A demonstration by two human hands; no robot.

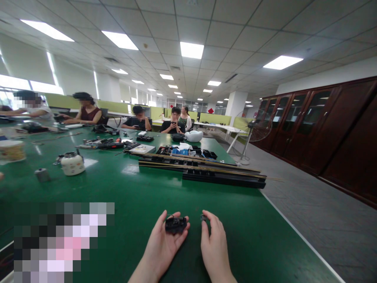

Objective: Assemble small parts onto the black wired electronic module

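Room: you are sitting in a large open office with a panelled ceiling and strip lights, dark wooden cabinets [321, 129] running along the right wall and several people [173, 122] working at the far end.
Tabletop: the green tabletop [123, 188] is stretching away from you, its right edge running diagonally toward the grey floor.
Long rails: a stack of long black rails [203, 171] is lying across the tabletop well ahead of your hands, long axis running left to right and slightly downward to the right.
Kettle: a small white kettle [72, 163] is standing to the far left, well apart from your hands.
Left hand: your left hand [165, 245] is lying palm up, fingers curling around the black part, holding it at the fingertips.
Right hand: your right hand [213, 245] is lying back up, thumb and forefinger pinching narrowly on a tiny dark piece.
Black part: the small black part [176, 225] is sitting in your left fingers, its long axis lying left to right, its right end pointing toward your right hand.
Small piece: the tiny dark piece [203, 217] is hanging just to the right of the black part, near it but not touching, almost level with it; what it is I cannot tell.
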